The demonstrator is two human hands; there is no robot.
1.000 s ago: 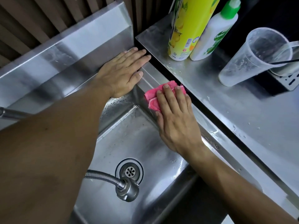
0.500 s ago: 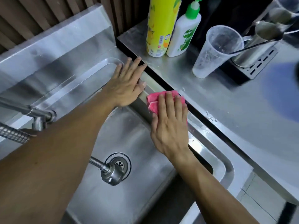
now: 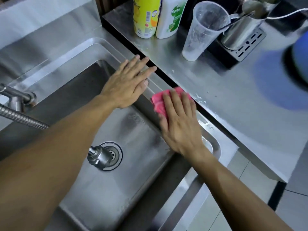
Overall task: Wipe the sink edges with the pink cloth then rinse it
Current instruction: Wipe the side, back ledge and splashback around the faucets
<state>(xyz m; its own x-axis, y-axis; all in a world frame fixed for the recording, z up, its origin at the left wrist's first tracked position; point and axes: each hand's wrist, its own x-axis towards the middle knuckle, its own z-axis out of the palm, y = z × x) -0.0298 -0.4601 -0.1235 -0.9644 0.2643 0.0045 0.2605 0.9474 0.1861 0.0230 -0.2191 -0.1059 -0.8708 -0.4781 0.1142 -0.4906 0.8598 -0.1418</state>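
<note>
Pink cloth (image 3: 160,101): on sink (image 3: 93,42) right rim, slid nearer along it; right hand (image 3: 179,120) fingers flat, together, pressing it. Left hand (image 3: 126,82): fingers spread flat on rim beyond. Cup (image 3: 202,30), two bottles (image 3: 145,17) on tabletop (image 3: 233,90) right of sink.

The right hand (image 3: 179,122) covers most of the pink cloth (image 3: 159,101); only its far-left corner shows. The top edge cuts off the yellow bottle (image 3: 145,17), the white Dettol bottle (image 3: 171,17) and the steel utensil holder (image 3: 241,29). A blurred blue object (image 3: 298,60) runs off the right edge.
</note>
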